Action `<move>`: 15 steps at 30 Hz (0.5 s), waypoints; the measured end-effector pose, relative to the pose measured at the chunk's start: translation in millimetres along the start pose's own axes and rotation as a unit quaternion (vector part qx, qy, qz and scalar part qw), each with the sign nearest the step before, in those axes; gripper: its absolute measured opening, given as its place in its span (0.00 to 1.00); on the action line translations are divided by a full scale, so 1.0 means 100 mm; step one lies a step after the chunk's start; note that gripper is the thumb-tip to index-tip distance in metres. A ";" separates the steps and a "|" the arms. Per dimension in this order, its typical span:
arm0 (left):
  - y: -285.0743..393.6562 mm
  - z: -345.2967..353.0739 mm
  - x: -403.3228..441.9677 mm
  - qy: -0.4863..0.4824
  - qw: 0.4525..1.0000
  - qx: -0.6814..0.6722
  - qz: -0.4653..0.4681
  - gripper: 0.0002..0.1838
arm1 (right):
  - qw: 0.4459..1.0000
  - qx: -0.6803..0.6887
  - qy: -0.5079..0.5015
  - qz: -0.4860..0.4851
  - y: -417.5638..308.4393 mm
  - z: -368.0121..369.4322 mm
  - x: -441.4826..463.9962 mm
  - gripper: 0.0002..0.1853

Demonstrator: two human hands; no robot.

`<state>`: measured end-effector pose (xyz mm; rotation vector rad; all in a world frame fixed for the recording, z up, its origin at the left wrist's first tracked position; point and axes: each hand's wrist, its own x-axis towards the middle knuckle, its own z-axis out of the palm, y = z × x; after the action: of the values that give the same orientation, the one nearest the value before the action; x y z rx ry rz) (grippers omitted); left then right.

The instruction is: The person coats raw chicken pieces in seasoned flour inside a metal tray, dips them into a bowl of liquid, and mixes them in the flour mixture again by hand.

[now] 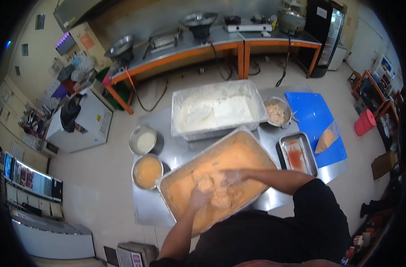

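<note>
A large metal tub (261,149) of orange crumbs stands in front of me, set at a slant. My left hand (199,196) is low in the tub, its fingers curled against a lumpy crumb-coated piece (206,183). From the right my right hand (232,177) reaches into the crumbs, fingers stretched toward the same heap; their tips are blurred. Another coated lump (220,199) lies between and just below my hands. Crumbs whiten both hands. What the lumps are under their coating is hidden.
Behind is a tub of white powder (238,111). Bowls of pale liquid (145,141) and orange liquid (148,172) stand left. Rightward are a bowl of pale pieces (276,112), a red-stained tray (296,155), a blue board (307,107) and a bag of crumbs (326,140).
</note>
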<state>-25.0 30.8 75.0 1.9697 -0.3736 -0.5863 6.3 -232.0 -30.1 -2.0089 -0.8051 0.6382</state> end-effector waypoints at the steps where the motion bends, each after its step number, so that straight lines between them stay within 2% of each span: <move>1: 0.30 -0.08 -0.11 0.042 0.998 0.035 0.011 0.25 | 0.990 0.129 -0.022 0.051 -0.35 -0.27 -0.09 0.29; 2: 0.10 -0.14 -0.05 0.039 0.998 0.035 -0.033 0.24 | 0.961 0.254 -0.030 0.107 -0.71 -0.53 -0.18 0.34; 3: -0.32 -0.20 0.12 0.038 0.996 0.036 -0.072 0.24 | 0.969 0.191 -0.018 0.157 -0.44 -0.67 -0.09 0.34; 4: -0.58 -0.27 0.25 0.038 0.970 0.222 -0.092 0.25 | 0.969 0.131 -0.011 0.208 -0.18 -0.81 0.00 0.33; 5: -0.82 -0.34 0.39 0.031 0.909 0.400 -0.115 0.26 | 0.986 0.045 0.071 0.147 0.18 -0.75 0.12 0.28; 7: -0.76 -0.31 0.61 0.106 0.904 0.370 -0.187 0.28 | 0.952 -0.078 0.042 0.292 -0.13 -0.78 0.30 0.20; 8: -0.76 -0.18 0.69 0.114 0.894 0.410 -0.139 0.28 | 0.945 -0.112 0.045 0.305 -0.08 -0.68 0.46 0.19; 11: -0.63 0.06 0.88 0.138 0.967 0.202 -0.075 0.28 | 0.975 -0.093 0.094 0.179 -0.04 -0.12 0.98 0.16; 13: -1.27 0.15 0.81 0.157 0.955 0.229 0.099 0.27 | 0.992 -0.062 0.062 0.096 -0.05 -0.06 0.93 0.17; 14: -1.29 0.07 0.78 0.146 0.965 0.201 0.085 0.28 | 0.994 -0.098 0.003 0.050 0.00 -0.15 0.83 0.15; 15: -1.32 0.00 0.74 0.135 0.973 0.172 0.070 0.28 | 0.995 -0.081 0.039 0.039 -0.09 -0.27 0.69 0.15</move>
<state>38.4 53.2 -60.9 2.2965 -0.4622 -0.1629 67.8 -190.9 -18.8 -2.2079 -0.7552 0.5509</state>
